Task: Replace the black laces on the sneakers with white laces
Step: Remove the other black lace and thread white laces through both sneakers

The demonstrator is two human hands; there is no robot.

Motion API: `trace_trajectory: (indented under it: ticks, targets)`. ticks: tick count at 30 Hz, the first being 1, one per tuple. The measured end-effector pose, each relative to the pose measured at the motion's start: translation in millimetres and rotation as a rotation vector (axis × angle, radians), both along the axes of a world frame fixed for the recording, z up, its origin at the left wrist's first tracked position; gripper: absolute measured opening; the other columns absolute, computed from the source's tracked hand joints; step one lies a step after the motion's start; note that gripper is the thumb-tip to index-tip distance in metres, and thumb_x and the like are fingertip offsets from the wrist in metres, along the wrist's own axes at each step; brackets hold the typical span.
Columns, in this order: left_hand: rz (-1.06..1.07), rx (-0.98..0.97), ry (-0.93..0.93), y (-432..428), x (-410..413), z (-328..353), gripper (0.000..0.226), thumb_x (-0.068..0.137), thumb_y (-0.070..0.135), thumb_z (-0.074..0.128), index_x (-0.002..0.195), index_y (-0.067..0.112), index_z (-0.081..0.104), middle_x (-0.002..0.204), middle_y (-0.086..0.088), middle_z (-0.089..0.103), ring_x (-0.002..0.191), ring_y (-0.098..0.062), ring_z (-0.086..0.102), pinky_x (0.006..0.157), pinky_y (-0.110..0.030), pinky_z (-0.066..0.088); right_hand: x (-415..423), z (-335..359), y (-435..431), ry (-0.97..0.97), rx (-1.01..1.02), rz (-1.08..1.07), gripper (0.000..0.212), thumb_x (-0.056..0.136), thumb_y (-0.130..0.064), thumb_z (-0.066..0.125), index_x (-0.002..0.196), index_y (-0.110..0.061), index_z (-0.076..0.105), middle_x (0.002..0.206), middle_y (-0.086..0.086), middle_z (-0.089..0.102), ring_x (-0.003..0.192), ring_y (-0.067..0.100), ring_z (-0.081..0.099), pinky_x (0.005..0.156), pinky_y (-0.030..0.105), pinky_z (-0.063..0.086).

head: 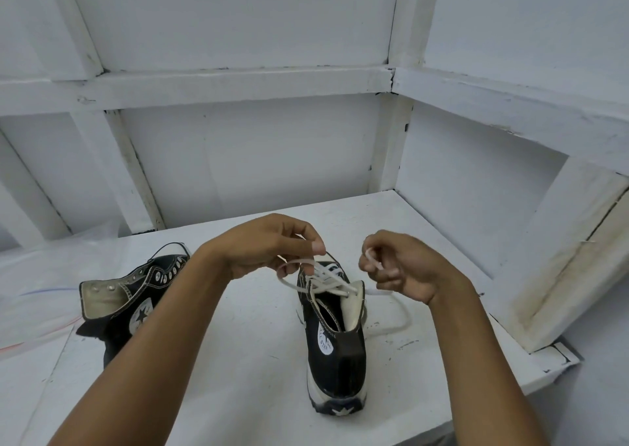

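A black high-top sneaker (335, 347) stands upright on the white table (238, 394), heel toward me, with a white lace (326, 284) threaded through its eyelets. My left hand (269, 245) hovers above its tongue and pinches a loop of that lace. My right hand (401, 267) is just right of the shoe, fingers curled round the other lace end, which trails down to the table at the right. A second black sneaker (136, 304) lies on its side at the left, its eyelets bare, with a thin black lace (170, 245) arching over its far end.
White framed walls (258, 153) close in the table at the back and right. Clear plastic sheeting (41, 275) with thin red and blue lines covers the table's left part. A white slanted board (565, 258) leans at the right edge.
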State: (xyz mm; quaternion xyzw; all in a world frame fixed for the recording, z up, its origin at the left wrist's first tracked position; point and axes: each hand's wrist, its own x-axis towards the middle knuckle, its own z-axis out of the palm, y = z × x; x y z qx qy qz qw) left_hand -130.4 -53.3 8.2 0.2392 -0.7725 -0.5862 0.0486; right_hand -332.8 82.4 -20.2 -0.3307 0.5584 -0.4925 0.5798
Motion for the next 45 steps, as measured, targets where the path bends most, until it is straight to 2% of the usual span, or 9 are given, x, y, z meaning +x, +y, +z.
trace_trajectory:
  ticks: [5, 9, 12, 15, 22, 26, 31, 39, 45]
  targets:
    - [-0.012, -0.062, -0.021, 0.2, 0.5, -6.8, 0.016, 0.093, 0.018, 0.067, 0.102, 0.005, 0.069, 0.096, -0.01, 0.075, 0.081, -0.015, 0.065, 0.073, -0.028, 0.053, -3.6, -0.6, 14.9, 0.528, 0.094, 0.383, 0.032, 0.096, -0.032, 0.053, 0.078, -0.012, 0.071, 0.075, 0.007, 0.067, 0.048, 0.01, 0.026, 0.045, 0.021, 0.018]
    - [-0.053, -0.125, -0.028, -1.9, 3.6, -6.3, 0.019, 0.085, 0.018, 0.077, 0.102, 0.012, 0.071, 0.099, -0.005, 0.075, 0.087, -0.015, 0.067, 0.081, -0.035, 0.052, -11.7, -1.6, 23.4, 0.389, -0.105, 0.297, 0.028, 0.083, -0.037, 0.064, 0.07, -0.011, 0.064, 0.066, 0.002, 0.058, 0.054, 0.013, 0.039, 0.052, 0.023, 0.026]
    - [-0.105, -0.159, -0.042, -0.5, 3.9, -5.5, 0.033, 0.074, 0.022, 0.081, 0.105, 0.016, 0.07, 0.105, -0.003, 0.074, 0.092, -0.02, 0.067, 0.089, -0.041, 0.052, -18.7, -3.0, 24.7, 0.218, -0.286, 0.166, 0.043, 0.078, -0.042, 0.073, 0.079, 0.001, 0.068, 0.086, 0.006, 0.065, 0.074, 0.021, 0.052, 0.067, 0.028, 0.042]
    - [-0.138, -0.149, -0.024, -0.6, 3.7, -5.9, 0.037, 0.072, 0.015, 0.079, 0.108, 0.014, 0.07, 0.111, -0.003, 0.072, 0.102, -0.027, 0.067, 0.086, -0.036, 0.054, -20.2, -3.0, 28.0, 0.085, -0.412, 0.097, 0.02, 0.079, -0.023, 0.063, 0.067, -0.016, 0.076, 0.1, 0.007, 0.071, 0.098, 0.024, 0.062, 0.082, 0.032, 0.05]
    - [-0.21, -0.168, -0.014, -4.9, 5.8, -9.5, 0.041, 0.072, 0.005, 0.075, 0.111, 0.017, 0.069, 0.116, 0.003, 0.07, 0.112, -0.024, 0.064, 0.081, -0.03, 0.056, -29.2, -13.6, 33.2, -0.251, -0.363, 0.078, 0.041, 0.059, -0.038, 0.086, 0.056, -0.017, 0.052, 0.052, 0.01, 0.057, 0.035, 0.019, 0.051, 0.039, 0.019, 0.04]
    - [-0.236, -0.159, -0.01, -4.4, 2.8, -9.5, 0.041, 0.073, 0.005, 0.073, 0.112, 0.016, 0.068, 0.117, 0.001, 0.069, 0.111, -0.024, 0.065, 0.078, -0.028, 0.055, -20.1, -18.0, 21.5, 0.118, -0.077, 0.263, 0.023, 0.091, -0.033, 0.06, 0.087, -0.011, 0.066, 0.06, 0.017, 0.06, 0.028, 0.015, 0.04, 0.035, 0.017, 0.026]
    - [-0.244, -0.169, -0.023, -4.2, 0.6, -7.9, 0.042, 0.073, 0.005, 0.072, 0.113, 0.016, 0.067, 0.117, 0.003, 0.069, 0.11, -0.022, 0.066, 0.08, -0.03, 0.055, -0.2, -24.8, 5.9, 0.397, -0.011, 0.467, 0.015, 0.085, -0.026, 0.06, 0.072, -0.026, 0.067, 0.061, -0.003, 0.052, 0.051, 0.011, 0.035, 0.049, 0.021, 0.028]
    - [-0.122, -0.215, -0.015, 1.5, -5.8, -9.0, 0.014, 0.094, 0.023, 0.067, 0.105, 0.017, 0.074, 0.107, 0.0, 0.074, 0.105, -0.02, 0.067, 0.095, -0.037, 0.053, -18.2, -5.1, -2.8, 0.261, -0.182, 0.027, 0.022, 0.08, -0.027, 0.073, 0.081, -0.006, 0.069, 0.073, 0.003, 0.06, 0.079, 0.016, 0.063, 0.069, 0.029, 0.047]
    - [-0.094, -0.068, 0.089, 30.1, -33.6, -5.4, 0.037, 0.102, 0.036, 0.051, 0.104, 0.006, 0.073, 0.101, -0.008, 0.075, 0.096, -0.023, 0.069, 0.094, -0.044, 0.052, -23.6, 41.6, -7.9, 0.182, -0.337, -0.15, 0.03, 0.083, -0.034, 0.063, 0.077, -0.005, 0.057, 0.076, 0.006, 0.065, 0.082, 0.022, 0.063, 0.07, 0.034, 0.046]
